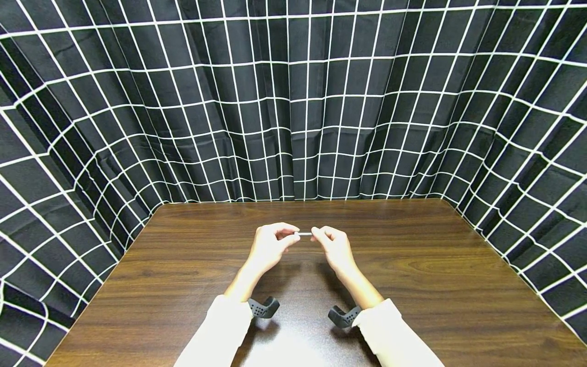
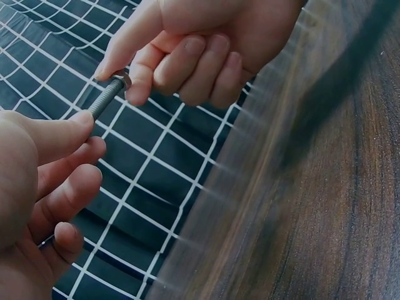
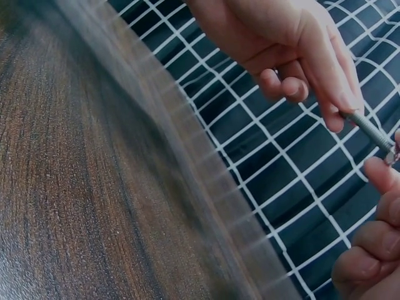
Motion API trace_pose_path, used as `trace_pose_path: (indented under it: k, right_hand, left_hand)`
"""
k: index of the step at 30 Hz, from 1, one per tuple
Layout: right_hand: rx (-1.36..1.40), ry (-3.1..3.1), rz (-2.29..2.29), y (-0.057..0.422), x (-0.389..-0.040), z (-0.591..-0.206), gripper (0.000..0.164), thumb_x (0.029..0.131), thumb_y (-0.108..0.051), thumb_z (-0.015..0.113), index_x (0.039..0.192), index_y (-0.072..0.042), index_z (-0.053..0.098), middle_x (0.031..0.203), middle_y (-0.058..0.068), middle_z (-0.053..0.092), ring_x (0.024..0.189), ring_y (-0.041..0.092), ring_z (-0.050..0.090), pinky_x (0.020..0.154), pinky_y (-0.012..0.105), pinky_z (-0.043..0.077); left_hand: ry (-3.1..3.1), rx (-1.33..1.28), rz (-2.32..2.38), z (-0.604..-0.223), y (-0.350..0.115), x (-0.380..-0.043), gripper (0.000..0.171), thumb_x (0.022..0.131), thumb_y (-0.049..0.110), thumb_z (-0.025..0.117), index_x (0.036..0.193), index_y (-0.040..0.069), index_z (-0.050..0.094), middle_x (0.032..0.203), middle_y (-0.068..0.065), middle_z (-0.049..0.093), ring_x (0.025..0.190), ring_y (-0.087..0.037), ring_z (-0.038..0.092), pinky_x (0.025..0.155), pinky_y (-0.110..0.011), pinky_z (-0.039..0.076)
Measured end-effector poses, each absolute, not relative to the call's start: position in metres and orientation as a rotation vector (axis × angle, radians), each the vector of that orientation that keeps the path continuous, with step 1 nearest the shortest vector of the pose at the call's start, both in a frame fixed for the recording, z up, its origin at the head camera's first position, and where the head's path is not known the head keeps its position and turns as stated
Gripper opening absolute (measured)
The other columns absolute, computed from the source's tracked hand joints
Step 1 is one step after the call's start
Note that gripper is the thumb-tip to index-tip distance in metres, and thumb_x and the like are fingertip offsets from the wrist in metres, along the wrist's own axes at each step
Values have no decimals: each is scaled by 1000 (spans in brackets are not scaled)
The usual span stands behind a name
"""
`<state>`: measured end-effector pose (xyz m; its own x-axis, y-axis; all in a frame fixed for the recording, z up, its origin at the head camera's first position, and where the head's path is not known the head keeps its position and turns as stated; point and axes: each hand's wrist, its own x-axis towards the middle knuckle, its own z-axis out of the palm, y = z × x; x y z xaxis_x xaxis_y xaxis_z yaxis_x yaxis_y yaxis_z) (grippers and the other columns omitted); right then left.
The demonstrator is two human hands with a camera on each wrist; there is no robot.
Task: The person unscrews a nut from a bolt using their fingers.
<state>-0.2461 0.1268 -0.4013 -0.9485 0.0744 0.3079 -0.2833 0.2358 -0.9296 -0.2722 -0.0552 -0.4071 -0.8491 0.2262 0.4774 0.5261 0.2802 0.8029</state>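
A grey threaded bolt [image 2: 106, 100] is held up between both hands above the table. In the head view it shows only as a thin pale line. My left hand [image 1: 269, 245] pinches one end of the shank between thumb and index finger, its other fingers loosely bent. At the opposite end, my right hand [image 1: 336, 248] has thumb and index finger on a hex piece [image 2: 125, 79]; whether that is a head or a nut I cannot tell. The right hand's remaining fingers are curled in. Fingertips cover both ends of the bolt.
Below the hands lies a brown wood-grain table [image 1: 183, 265]. Black curtains [image 1: 302, 112] with a white grid surround its back and sides. A dark wrist mount [image 1: 264, 308] sticks out from the left cuff, and another mount [image 1: 344, 316] from the right.
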Motion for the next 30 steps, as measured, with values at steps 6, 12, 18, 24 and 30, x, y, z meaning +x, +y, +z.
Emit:
trace_pose_path:
  k: [6,12,18,24,30]
  right_hand:
    - [241,-2176,1841,123,-234,-386,16,91,-4,64,84,10,66,55,-7,44,54,8,29,53,25,26]
    - [263,-2138,1891,123,-233,-386,15,89,-1,65,92,14,65,56,-7,42,52,6,28,50,23,23]
    - [344,-2115,1903,125,-236,-390,14,88,3,65,97,13,65,55,-7,43,50,5,30,48,21,23]
    - [369,-2051,1940,129,-251,-409,17,86,2,69,100,12,65,53,-7,41,49,4,29,46,22,21]
    - [373,-2007,1935,128,-256,-419,18,84,3,70,101,6,67,51,-8,36,46,5,26,43,22,18]
  left_hand:
    - [-2277,-677,-1595,-408,-57,-273,12,83,11,76,95,9,75,85,0,74,56,-36,63,49,-25,50]
    - [-2275,-682,-1597,-406,-58,-274,13,84,10,76,96,8,75,84,-1,73,55,-34,63,49,-25,49]
    - [-2280,-676,-1602,-404,-60,-273,13,84,10,75,97,7,74,83,-1,73,55,-36,63,49,-26,49]
    - [-2287,-666,-1587,-404,-60,-273,14,84,10,76,97,7,74,84,-1,73,56,-39,63,49,-25,48]
    - [-2295,-665,-1578,-405,-59,-274,15,83,9,76,97,4,74,82,-1,73,56,-40,62,48,-24,47]
